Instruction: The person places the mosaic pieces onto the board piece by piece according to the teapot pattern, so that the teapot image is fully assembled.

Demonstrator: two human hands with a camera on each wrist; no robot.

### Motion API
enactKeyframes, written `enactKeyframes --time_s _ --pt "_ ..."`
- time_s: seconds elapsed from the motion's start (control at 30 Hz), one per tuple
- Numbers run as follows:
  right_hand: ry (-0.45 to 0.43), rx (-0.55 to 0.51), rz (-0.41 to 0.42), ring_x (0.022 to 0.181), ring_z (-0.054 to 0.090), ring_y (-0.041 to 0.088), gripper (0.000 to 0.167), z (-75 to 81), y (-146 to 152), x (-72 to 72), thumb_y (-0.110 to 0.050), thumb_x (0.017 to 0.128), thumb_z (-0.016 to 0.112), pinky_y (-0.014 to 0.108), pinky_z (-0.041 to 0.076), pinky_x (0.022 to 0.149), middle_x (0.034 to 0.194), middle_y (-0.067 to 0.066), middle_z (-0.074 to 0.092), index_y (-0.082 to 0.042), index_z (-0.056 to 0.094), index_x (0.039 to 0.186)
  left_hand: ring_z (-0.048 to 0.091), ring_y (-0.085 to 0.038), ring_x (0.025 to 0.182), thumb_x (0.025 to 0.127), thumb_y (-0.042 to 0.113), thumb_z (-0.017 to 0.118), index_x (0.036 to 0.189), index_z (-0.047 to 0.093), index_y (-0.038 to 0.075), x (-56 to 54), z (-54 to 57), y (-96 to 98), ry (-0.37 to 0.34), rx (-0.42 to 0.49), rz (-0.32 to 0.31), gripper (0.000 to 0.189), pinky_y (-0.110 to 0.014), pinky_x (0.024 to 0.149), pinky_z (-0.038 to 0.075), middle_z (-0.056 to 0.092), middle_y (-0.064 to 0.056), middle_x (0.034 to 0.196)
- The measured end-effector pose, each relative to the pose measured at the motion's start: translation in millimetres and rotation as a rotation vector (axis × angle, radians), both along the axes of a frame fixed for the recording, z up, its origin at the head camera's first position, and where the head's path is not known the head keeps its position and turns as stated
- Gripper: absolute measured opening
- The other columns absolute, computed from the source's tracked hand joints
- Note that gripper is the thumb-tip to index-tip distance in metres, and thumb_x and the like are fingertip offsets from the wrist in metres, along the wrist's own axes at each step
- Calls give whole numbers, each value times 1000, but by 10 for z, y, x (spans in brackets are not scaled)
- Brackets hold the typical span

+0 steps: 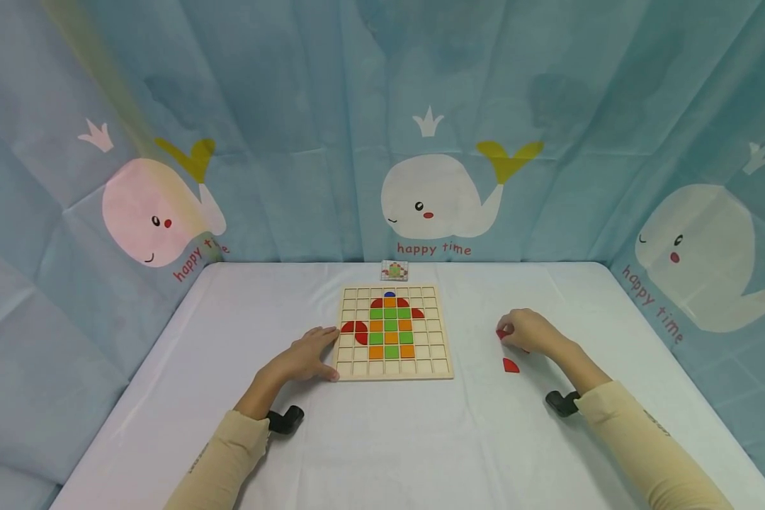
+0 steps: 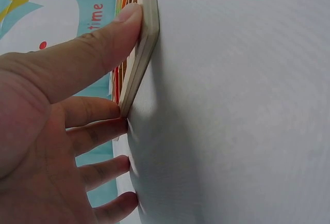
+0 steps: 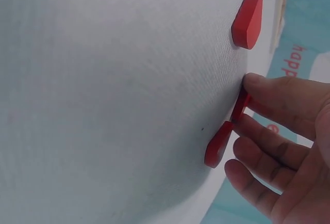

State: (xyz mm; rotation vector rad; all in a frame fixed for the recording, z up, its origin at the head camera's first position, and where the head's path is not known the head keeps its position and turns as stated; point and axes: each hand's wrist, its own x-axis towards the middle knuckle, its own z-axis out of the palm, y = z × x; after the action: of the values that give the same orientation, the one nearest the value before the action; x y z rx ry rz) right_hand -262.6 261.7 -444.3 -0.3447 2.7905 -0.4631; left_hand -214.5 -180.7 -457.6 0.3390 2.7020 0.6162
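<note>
A wooden grid board [image 1: 438, 365] lies mid-table, bearing green and orange squares, several red quarter-circle pieces and a blue rounded piece [image 1: 389, 294] at its top. My left hand [image 1: 302, 358] rests along the board's left side with fingers spread; in the left wrist view the thumb [image 2: 100, 48] presses the frame and two fingertips touch its edge. To the right of the board, my right hand [image 1: 528, 331] pinches a red quarter-circle piece [image 3: 240, 104] between thumb and index finger, at the tabletop. Two more red pieces lie beside it, one nearer [image 3: 248, 17], another [image 3: 218, 144] below the fingers.
A small picture card [image 1: 394, 270] with a similar coloured pattern stands or lies behind the board. White cloth [image 1: 382, 446] covers the table. Blue curtains [image 1: 306, 142] printed with whales hang at the back and sides. Black wrist mounts [image 1: 285, 420] sit on both forearms.
</note>
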Motion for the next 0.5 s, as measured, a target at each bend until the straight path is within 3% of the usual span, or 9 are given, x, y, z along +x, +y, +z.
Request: enactKeyframes --time_s 0.5 --pt "7 2 8 77 57 18 26 -1 -18 -9 -11 86 71 26 54 60 101 14 68 -2 70 111 22 -41 147 75 24 83 150 36 3 6 11 -6 10 10 -14 91 -63 116 22 33 -16 157"
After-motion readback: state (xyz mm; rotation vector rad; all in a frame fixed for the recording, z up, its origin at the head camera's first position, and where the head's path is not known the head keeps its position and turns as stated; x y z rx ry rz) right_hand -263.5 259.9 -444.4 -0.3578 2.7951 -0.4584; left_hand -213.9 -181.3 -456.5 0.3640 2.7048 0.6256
